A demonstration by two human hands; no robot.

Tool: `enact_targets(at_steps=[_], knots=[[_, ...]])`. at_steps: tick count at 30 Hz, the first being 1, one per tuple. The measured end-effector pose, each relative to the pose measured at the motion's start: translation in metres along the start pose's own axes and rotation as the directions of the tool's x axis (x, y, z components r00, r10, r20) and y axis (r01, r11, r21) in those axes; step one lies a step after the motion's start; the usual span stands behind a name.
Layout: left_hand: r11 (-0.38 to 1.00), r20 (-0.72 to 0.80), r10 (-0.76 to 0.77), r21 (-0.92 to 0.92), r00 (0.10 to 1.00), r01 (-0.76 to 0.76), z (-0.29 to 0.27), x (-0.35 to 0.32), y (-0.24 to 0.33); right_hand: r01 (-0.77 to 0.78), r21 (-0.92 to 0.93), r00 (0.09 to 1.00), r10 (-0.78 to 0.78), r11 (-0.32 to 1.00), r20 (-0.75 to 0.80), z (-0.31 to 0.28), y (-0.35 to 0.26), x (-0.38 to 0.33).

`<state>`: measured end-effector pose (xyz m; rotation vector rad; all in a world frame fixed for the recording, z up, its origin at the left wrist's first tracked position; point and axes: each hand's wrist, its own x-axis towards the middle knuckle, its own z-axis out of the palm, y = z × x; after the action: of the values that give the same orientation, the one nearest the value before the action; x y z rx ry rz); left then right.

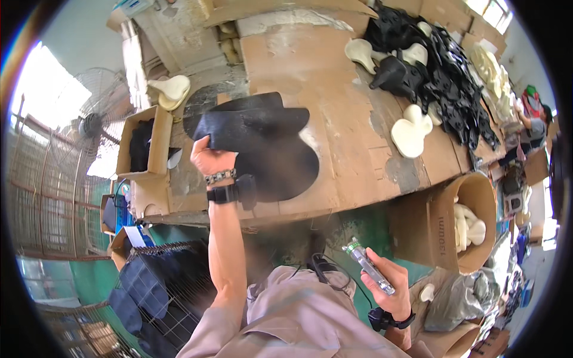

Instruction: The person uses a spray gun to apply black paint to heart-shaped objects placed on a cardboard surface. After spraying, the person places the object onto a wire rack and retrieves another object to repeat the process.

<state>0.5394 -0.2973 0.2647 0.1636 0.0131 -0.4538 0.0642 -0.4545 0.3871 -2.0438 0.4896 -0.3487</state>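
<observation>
My left hand [210, 159] is closed on the near-left edge of a black saddle-cover sheet [253, 122], which is raised and bent over the table. Beneath it, a wide rounded black sheet [283, 170] lies flat on the cardboard; whether the two are joined I cannot tell. In front of the table's near edge, my right hand [388, 283] grips a slim silver handheld tool [373, 270] with a green band near its tip. The tool points up and left, away from the table surface. A dark cable [358, 286] runs close to it.
Cardboard covers the worktable [346, 161]. Cream saddle-shaped foam pads [412, 131] and a heap of black saddle covers [453, 77] lie at the right. A carton [125, 149] stands left, another with foam pads [418, 227] right. A wire cage [173, 298] holds dark sheets lower left.
</observation>
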Motion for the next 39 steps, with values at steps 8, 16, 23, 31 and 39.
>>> enact_targets(at_steps=[8,16,23,31,39], knots=[[0.906,-0.086,0.422,0.028,0.902,-0.421,0.042,-0.178,0.099,0.068,-0.061,0.964,-0.050,0.996,0.262,0.046,-0.025,0.040],[0.599,-0.285,0.761,-0.037,0.583,-0.800,-0.009,-0.353,0.158,0.293,-0.087,0.797,-0.193,0.952,0.573,0.097,-0.045,0.053],[0.191,-0.366,0.924,0.180,0.114,-0.965,0.013,-0.454,0.264,0.392,-0.078,0.672,-0.227,0.917,0.705,0.132,-0.067,0.069],[-0.343,-0.434,0.760,0.366,-0.484,-0.865,-0.066,-0.574,0.267,0.399,-0.023,0.578,-0.232,0.917,0.782,0.169,-0.098,0.064],[0.290,-0.845,0.494,0.382,-0.204,-0.878,-0.229,-0.561,0.152,0.426,-0.110,0.541,-0.155,0.898,0.827,0.176,-0.124,0.050]])
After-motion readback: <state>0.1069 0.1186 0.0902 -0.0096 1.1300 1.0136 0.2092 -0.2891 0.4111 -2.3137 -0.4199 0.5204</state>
